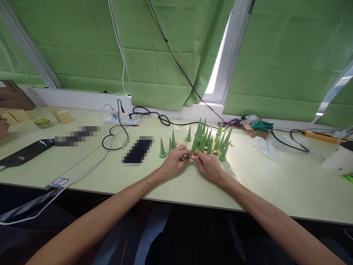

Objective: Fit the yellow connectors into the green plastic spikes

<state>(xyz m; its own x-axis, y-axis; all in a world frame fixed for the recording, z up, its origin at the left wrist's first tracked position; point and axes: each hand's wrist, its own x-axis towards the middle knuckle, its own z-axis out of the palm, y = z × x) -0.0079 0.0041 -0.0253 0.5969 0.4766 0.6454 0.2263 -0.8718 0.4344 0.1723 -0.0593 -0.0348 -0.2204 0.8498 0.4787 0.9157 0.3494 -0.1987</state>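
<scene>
Left hand: fingers curled in, thumb and fingertips closed on a small green part; most of that part is hidden by the fingers. Right hand: fingers bent, thumb and index pinched on a small yellow piece, right against the left fingertips. Exact shape of the yellow piece too small to tell

Green cones stand upright in a tight cluster just beyond both hands: smooth, matte, plastic-looking, pointed tops, wider collared bases. One separate cone stands left of the cluster, small hole visible in its base. Knobbly yellow bits sit in among the cones

Table is pale and smooth with a light sheen. Sticker near its front edge: blue border, red mark, text not readable. Brown box far left has a white label, also unreadable. No brand legible

Around: white power strip with black and white cables, cardboard box holding crinkly green plastic, clear wrinkled bag beside it, white container at right, flat green blinds behind. Another person's hand at the left edge, near pale yellow blocks
</scene>
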